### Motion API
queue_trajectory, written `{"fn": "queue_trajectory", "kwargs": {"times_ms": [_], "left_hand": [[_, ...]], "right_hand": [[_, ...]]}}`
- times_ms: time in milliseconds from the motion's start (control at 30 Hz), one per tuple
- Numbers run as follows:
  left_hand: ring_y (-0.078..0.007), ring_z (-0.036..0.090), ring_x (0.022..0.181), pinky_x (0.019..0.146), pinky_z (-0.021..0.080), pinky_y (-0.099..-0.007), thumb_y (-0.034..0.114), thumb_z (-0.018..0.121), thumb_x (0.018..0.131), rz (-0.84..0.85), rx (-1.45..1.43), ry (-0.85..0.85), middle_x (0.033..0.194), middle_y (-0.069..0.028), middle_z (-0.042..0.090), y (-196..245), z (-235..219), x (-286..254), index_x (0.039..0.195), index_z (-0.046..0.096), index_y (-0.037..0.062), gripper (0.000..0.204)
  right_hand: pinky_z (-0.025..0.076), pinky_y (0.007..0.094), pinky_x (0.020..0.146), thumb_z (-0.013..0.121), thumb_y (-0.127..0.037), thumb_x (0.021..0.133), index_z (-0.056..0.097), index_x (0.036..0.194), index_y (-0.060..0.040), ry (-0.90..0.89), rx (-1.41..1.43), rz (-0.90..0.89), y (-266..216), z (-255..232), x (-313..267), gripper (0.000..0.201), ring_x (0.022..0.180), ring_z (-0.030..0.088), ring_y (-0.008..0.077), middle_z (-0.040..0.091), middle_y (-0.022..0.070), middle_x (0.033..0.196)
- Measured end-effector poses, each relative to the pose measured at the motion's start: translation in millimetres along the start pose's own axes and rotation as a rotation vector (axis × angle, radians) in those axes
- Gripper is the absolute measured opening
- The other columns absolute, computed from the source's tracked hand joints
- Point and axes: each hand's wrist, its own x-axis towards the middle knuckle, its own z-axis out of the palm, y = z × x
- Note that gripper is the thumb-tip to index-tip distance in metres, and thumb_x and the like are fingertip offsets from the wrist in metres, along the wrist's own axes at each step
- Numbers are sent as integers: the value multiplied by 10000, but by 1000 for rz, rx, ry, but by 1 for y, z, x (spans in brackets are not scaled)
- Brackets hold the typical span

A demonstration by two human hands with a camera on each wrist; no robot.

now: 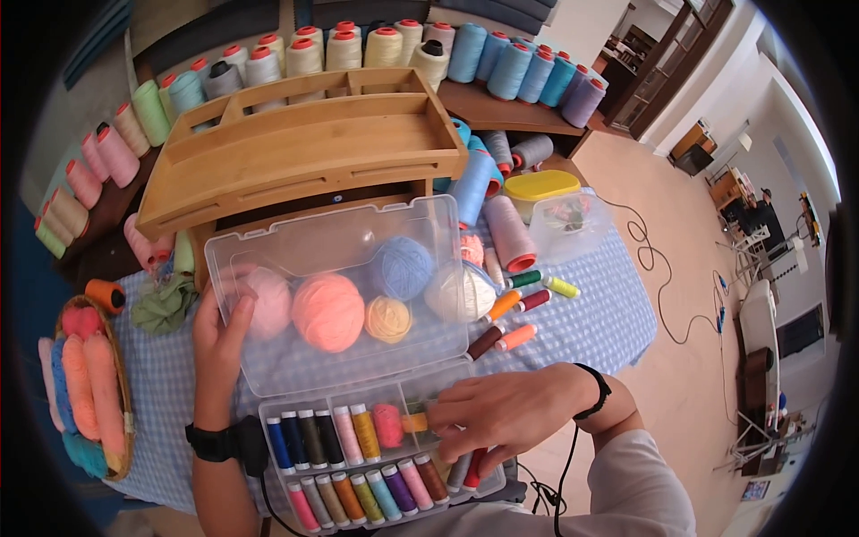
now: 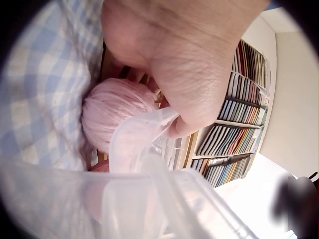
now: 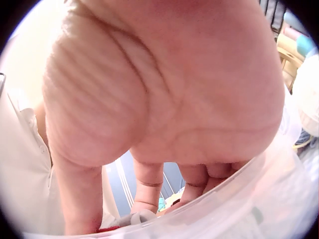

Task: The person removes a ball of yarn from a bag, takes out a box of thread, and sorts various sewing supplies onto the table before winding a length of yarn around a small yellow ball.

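L hand (image 1: 217, 336) holds lid (image 1: 295, 368), R hand (image 1: 508, 407) nr spools (image 1: 474, 468)

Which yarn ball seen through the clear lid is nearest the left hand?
The pale pink ball, right beside the left hand; the coral ball, blue ball, yellow ball and white ball all lie farther right in the head view.

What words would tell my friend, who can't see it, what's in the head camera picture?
A person's left hand holds the open clear lid of a box of colorful thread spools while the right hand reaches over it. Yarn balls show through the lid; a wooden organizer and big thread cones stand behind.
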Motion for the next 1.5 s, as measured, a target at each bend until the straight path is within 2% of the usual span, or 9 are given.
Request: {"fn": "queue_trajectory", "kwargs": {"times_ms": [467,867,1000,1133,1200,1267,1333,1400,1500], "left_hand": [[-143,512,1019,879,400,-256,163,561,921,-33,-32,7,1236,-80,569,0,1,-1,952,573,32,136],[-124,513,996,857,402,-242,176,551,935,-43,-8,4,1231,-66,574,2,1,-1,988,574,30,157],[-118,520,990,842,416,-242,182,556,936,23,3,1,1218,-56,578,-1,-1,0,1007,587,26,174],[-126,519,1010,843,419,-247,181,559,933,-21,19,19,1217,-62,577,5,1,-2,997,592,25,172],[-135,517,1024,847,417,-247,175,554,935,-7,9,-3,1222,-69,575,5,0,-1,987,593,22,167],[-139,515,1030,849,417,-250,166,552,935,-48,10,12,1225,-73,575,10,2,-1,981,593,20,158],[-143,514,1036,852,418,-252,157,550,934,-92,14,19,1227,-76,574,8,2,-3,976,593,19,150],[-140,516,1024,852,419,-254,141,557,929,14,-17,11,1223,-75,573,-1,0,-1,986,594,13,145],[-142,516,1032,874,413,-257,134,568,923,15,-30,11,1220,-74,569,0,1,-1,979,595,13,136]], "right_hand": [[412,401,775,736,-233,810,491,937,-31,-1,2,-22,2,1,-2,341,921,482,321,456,137,991],[429,419,702,689,-139,871,508,960,-11,60,234,3,7,-4,-2,239,811,537,338,509,119,884],[458,347,673,748,-141,818,589,972,-42,221,358,66,-3,-29,-18,242,799,580,216,541,70,889],[474,271,705,731,-29,807,620,897,-15,818,238,-43,6,-54,-41,144,838,560,124,546,29,944],[417,234,720,718,-14,805,612,830,-43,1224,456,123,4,-58,-43,113,804,519,115,568,26,887],[472,207,689,695,-38,848,612,925,-25,1396,535,284,20,-64,-55,114,795,564,52,598,5,913],[473,198,659,681,-60,868,608,955,-23,1442,376,407,38,-65,-59,120,739,570,42,626,8,836],[477,197,620,684,-74,870,609,973,-19,1437,149,678,48,-67,-59,139,722,570,38,633,7,797],[475,193,597,667,-94,886,612,1054,-6,1458,165,699,48,-65,-48,197,686,577,42,644,16,779]]}}
